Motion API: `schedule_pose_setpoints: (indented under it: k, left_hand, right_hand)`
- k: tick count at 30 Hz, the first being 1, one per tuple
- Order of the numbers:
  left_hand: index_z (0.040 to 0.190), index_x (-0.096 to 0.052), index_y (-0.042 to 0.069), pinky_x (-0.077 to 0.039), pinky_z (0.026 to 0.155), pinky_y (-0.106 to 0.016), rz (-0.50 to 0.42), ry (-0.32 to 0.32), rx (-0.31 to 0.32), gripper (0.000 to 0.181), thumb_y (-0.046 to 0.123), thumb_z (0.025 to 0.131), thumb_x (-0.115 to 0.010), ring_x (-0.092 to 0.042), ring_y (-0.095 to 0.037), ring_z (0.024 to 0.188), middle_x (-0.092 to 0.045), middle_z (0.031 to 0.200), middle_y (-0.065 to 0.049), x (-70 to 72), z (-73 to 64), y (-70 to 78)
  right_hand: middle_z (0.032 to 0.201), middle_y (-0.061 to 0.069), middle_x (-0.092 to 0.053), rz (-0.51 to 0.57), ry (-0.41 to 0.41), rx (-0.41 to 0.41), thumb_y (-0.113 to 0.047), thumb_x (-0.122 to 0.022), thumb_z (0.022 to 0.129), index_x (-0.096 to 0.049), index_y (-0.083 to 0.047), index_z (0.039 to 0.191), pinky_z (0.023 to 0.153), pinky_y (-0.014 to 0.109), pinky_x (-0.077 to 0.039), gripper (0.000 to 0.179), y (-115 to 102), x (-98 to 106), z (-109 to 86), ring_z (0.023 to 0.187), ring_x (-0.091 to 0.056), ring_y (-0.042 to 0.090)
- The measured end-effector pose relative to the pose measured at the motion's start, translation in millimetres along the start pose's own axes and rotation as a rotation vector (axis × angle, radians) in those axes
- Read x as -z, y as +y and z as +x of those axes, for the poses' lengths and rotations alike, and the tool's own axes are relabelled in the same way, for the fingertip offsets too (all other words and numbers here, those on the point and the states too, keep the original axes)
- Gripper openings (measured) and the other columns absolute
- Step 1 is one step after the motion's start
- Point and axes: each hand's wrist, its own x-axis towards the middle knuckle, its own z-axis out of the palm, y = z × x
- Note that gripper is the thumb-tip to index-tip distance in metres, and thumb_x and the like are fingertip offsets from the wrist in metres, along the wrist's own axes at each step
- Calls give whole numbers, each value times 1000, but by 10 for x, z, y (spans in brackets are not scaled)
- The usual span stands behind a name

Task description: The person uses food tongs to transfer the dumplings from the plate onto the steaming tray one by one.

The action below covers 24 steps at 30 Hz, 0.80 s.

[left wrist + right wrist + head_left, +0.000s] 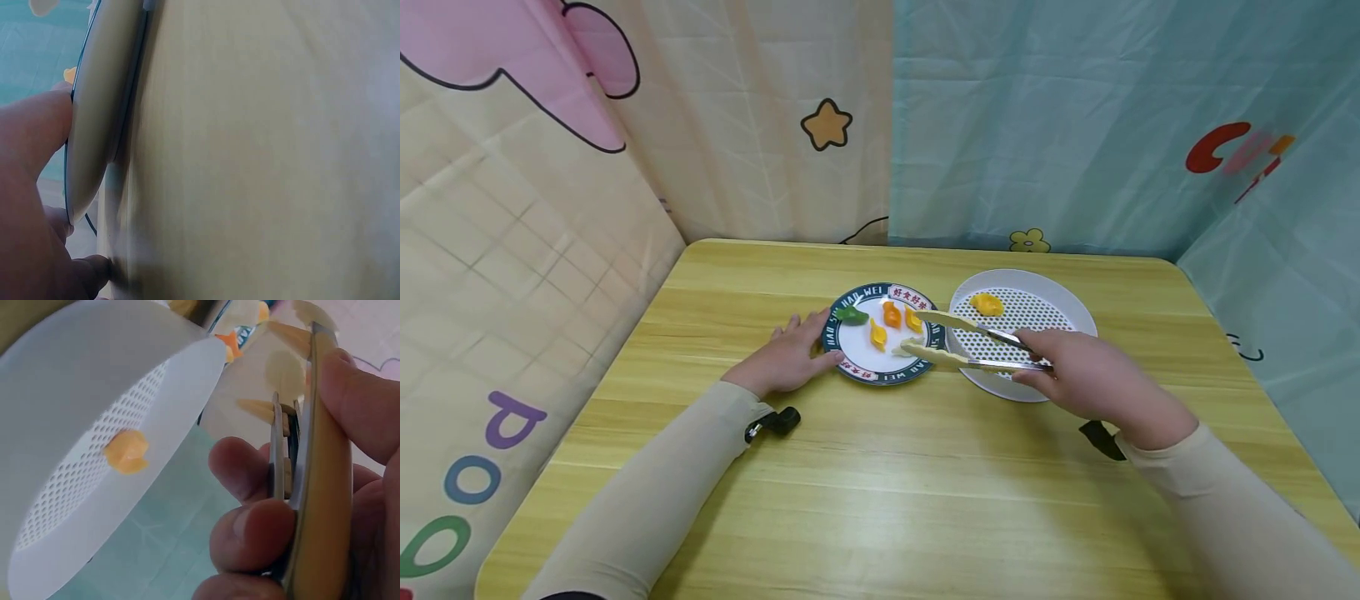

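My left hand is at the left edge of a round plate with a dark patterned rim; in the left wrist view its thumb reaches over the rim. On the plate lie several small shaped pieces: a green one, an orange one and yellow ones. My right hand grips a pair of tongs whose tan ends stand apart, reaching over the plate's right side. Nothing shows between them. Below the tongs is a white perforated tray holding a yellow piece.
Plate and tray stand side by side on a wood-grain table, toward its back edge. Printed curtains hang behind the table and at both sides.
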Motion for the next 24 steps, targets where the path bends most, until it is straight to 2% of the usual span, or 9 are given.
schedule_pose_setpoints:
  k: [5,10,12,15,20,24]
  left_hand:
    - [172,-6,22,-4,132,-64,-1,2,4,96,72,101,-48,-2,-45,164,-11,179,-10,-1,1,0]
    - [172,-7,21,-4,131,-64,-2,1,4,97,72,101,-49,-2,-46,164,-11,179,-10,3,0,-4]
    - [172,-6,21,-4,131,-64,0,-1,4,97,72,101,-49,-2,-46,164,-11,179,-10,2,1,-5]
    - [172,-6,21,-4,131,-65,2,-1,3,97,72,101,-48,-2,-46,164,-11,179,-10,2,4,-6]
    - [172,-7,21,-5,131,-65,-3,2,-5,97,71,101,-49,-3,-47,163,-12,178,-12,5,3,-8]
    - [172,-7,21,-5,131,-66,-5,-1,-3,98,72,100,-49,-4,-47,163,-12,178,-13,2,6,-12]
  right_hand:
    - [86,-6,-64,-54,-22,33,-31,-78,96,-66,-13,110,75,41,-53,26,-77,-7,97,81,-61,15]
    - [111,5,-76,-118,-71,5,-32,-75,98,-67,-8,131,92,51,-58,41,-136,-7,187,102,-72,26]
    - [122,10,-76,-138,-89,-11,-33,-74,99,-65,-7,137,98,53,-57,47,-160,-6,214,113,-72,31]
    - [132,13,-73,-155,-112,-34,-33,-74,99,-64,-7,141,103,54,-55,52,-196,4,248,122,-69,34]
    - [134,12,-73,-181,-126,-59,-33,-75,98,-64,-9,141,101,55,-56,51,-243,21,294,124,-69,33]
    - [124,11,-76,-200,-117,-56,-33,-76,97,-67,-10,135,95,54,-59,45,-258,16,317,115,-72,31]
